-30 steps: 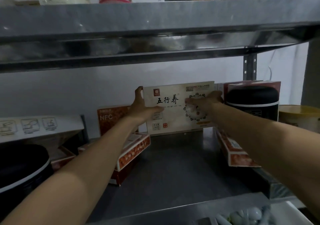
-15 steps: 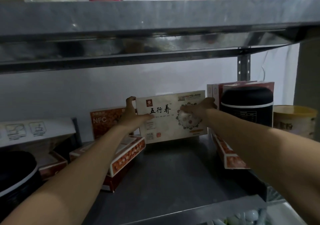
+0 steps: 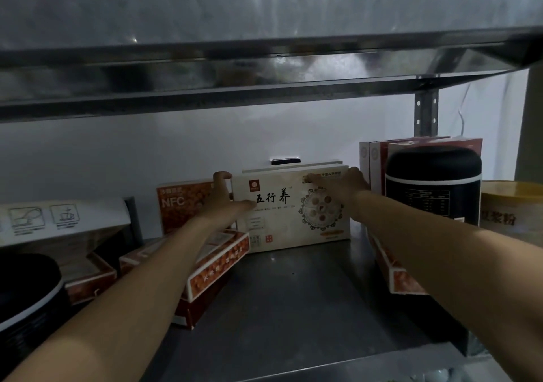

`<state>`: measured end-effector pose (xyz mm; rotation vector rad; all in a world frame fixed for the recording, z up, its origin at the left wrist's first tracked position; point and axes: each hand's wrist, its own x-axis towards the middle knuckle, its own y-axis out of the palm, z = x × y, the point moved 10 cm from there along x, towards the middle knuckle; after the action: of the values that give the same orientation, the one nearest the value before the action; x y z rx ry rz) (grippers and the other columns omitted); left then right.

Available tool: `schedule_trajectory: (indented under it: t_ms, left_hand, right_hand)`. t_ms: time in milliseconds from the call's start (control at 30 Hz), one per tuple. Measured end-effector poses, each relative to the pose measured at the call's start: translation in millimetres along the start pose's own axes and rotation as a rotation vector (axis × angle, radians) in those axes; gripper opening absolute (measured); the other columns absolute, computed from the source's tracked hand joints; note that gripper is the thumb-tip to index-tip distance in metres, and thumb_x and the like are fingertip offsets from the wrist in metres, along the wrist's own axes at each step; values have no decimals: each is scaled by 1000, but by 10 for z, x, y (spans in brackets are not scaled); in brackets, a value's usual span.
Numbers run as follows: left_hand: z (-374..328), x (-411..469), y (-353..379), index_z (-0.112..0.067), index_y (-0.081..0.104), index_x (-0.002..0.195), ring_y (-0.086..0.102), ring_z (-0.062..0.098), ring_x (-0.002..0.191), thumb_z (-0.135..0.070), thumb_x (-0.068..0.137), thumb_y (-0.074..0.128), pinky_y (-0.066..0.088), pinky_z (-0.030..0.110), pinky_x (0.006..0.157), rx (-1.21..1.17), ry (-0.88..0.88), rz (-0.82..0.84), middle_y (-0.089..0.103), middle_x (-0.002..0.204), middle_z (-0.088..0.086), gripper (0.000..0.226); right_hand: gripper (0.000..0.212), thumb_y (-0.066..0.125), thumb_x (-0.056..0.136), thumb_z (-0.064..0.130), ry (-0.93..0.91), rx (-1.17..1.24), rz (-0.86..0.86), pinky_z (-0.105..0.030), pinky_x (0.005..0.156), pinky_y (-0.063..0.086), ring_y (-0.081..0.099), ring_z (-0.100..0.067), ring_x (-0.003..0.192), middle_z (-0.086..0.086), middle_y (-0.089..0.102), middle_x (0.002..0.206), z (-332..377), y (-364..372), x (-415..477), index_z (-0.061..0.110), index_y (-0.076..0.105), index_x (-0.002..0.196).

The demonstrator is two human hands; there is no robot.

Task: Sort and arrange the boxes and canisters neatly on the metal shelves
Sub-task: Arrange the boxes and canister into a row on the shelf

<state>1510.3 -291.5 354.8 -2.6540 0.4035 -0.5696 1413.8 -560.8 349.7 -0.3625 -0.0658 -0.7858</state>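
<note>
From the head camera, both arms stretch deep into the metal shelf (image 3: pixel 293 308), and the cream box (image 3: pixel 293 208) with black lettering stands upright at the far wall, its bottom edge down on the shelf floor. The left hand (image 3: pixel 219 202) wraps the box's left edge, fingers curled over the top corner and thumb across the front; the right hand (image 3: pixel 342 189) lies on the upper right corner, fingers spread along the top, so both hands are closed on this one box, which reads as being squared into place. The risk looks plain: the box is tall and thin, and if the hands let go before it leans on the wall, it may tip forward onto the bare shelf. A nudge to the left could also shove the NFC box (image 3: pixel 183 205) just beside it, while the right elbow passes close to the black canister (image 3: pixel 433 187). Now the count: one cream box in hand, with what seems a second edge behind it; one upright NFC box; two flat red boxes (image 3: pixel 217 261) stacked at left; upright red boxes (image 3: pixel 379 152) at far right, number unclear; one yellow canister (image 3: pixel 511 208) beyond the black one.
</note>
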Motion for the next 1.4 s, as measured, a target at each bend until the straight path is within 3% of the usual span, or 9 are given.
schedule_trajectory:
  t_ms: [100,167,300,500,833,1000,1400]
  left_hand:
    - [-21,44,35,-23,25,133,59,17,95,-11,84,74,56,31,73,11,11,3,56,107,0,70]
    - [-6,75,67,-23,26,134,59,19,99,-11,83,75,57,38,82,11,10,10,56,108,1,72]
    - [17,138,112,-28,31,136,60,24,104,-7,81,76,56,47,90,-8,8,14,57,110,1,74]
    - [11,278,51,-28,43,118,63,18,86,4,86,66,59,36,71,8,15,-53,61,97,3,51]
    - [15,380,79,-29,42,114,61,25,96,3,87,66,59,44,81,47,62,-58,58,102,4,48]
    - [47,392,64,-32,45,113,62,26,98,2,85,68,59,47,80,12,71,-65,58,101,4,49]
    - [36,367,36,-29,47,112,60,26,103,4,84,69,59,47,81,7,65,-111,57,102,3,49]
  right_hand:
    - [94,74,69,68,51,108,-41,-31,78,49,60,-29,112,-9,58,129,-53,-39,42,9,45,136]
    - [92,70,77,65,57,119,-85,-32,84,49,56,-31,119,-11,53,136,-94,-73,117,7,40,142]
    - [84,70,79,61,47,133,-169,-38,95,52,58,-32,117,-15,57,133,-139,-131,220,6,47,138]
    - [81,72,77,60,34,145,-202,-40,95,53,60,-32,113,-16,60,129,-165,-128,334,5,51,134]
    - [78,71,80,58,9,125,-237,-33,87,52,61,-30,113,-15,60,129,-159,-125,401,5,51,133]
    - [79,72,79,57,11,132,-251,-39,94,53,60,-30,114,-15,59,129,-166,-121,397,5,51,134]
    - [75,71,78,60,6,130,-254,-43,94,54,61,-31,110,-15,60,124,-163,-98,365,8,53,130]
